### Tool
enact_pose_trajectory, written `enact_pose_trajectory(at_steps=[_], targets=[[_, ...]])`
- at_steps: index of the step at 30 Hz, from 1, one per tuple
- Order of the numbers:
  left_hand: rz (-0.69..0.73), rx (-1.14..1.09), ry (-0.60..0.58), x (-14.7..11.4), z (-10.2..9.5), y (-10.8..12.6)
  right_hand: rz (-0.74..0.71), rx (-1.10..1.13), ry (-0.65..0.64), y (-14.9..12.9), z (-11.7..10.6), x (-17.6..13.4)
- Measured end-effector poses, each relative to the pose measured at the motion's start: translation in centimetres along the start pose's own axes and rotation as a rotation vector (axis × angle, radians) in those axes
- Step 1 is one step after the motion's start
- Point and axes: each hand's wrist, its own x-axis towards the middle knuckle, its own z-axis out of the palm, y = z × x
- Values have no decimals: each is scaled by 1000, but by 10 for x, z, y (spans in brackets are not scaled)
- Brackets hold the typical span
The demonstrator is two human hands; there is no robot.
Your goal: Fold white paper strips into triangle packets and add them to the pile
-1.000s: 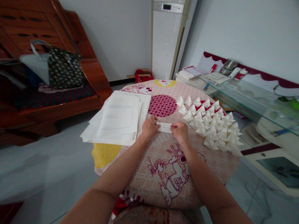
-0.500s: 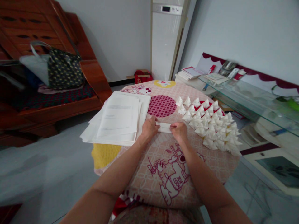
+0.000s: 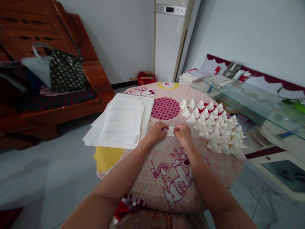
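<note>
A narrow folded strip of white paper (image 3: 170,130) lies flat on the patterned tablecloth (image 3: 152,178), between my two hands. My left hand (image 3: 157,131) has its fingers bent over the strip's left end, and they hide that end. On the right end, my right hand (image 3: 183,132) pinches the paper between thumb and fingers. Left of my hands is a stack of white paper sheets (image 3: 121,119), the top one with faint print. To the right stand several pointed folded paper pieces (image 3: 214,125) in close rows.
A glass-topped cabinet (image 3: 257,95) with papers and small items runs along the right wall. At the left is a wooden bench (image 3: 95,79) with a patterned bag (image 3: 66,70) on it. A tall white air conditioner (image 3: 168,44) stands behind the table.
My left hand has slid right along the paper strip, closer to my right hand, covering more of it. My right hand stays in nearly the same place.
</note>
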Motion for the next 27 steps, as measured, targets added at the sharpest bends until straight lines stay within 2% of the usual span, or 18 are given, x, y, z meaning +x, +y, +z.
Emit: enact_pose_trajectory(at_steps=[5, 11, 16, 21, 27], targets=[[-73, -10, -41, -3, -1, 6, 18, -7, -40, -5, -2, -4], [-80, -28, -33, -2, 1, 4, 29, -44, -134, -14, -4, -10], [-70, -27, -36, -2, 0, 4, 7, -94, -148, -16, -3, -8], [-75, -37, -39, -3, 0, 4, -7, -95, -168, -10, -7, -7], [-98, -24, -65, -2, -2, 6, -28, -12, -180, 10, -17, -6]])
